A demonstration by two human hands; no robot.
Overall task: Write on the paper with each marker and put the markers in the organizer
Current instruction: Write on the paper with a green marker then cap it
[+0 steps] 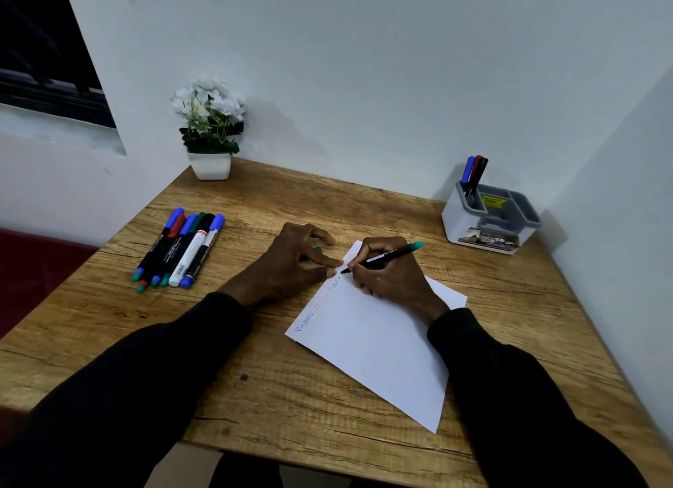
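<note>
A wooden table [291, 396] is holding a white paper [375, 342] near its middle. Some markers [182, 247] are lying in a row on its left side. A flower pot [210, 166] and an organizer [459, 227] are standing at the back corners.

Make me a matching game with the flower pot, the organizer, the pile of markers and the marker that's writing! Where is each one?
Things:
1 flower pot
2 organizer
3 loose markers
4 writing marker

Places:
A in the right hand
B far left corner of the table
C far right corner
D lying side by side on the left side

Pairs: 1-B, 2-C, 3-D, 4-A
</note>
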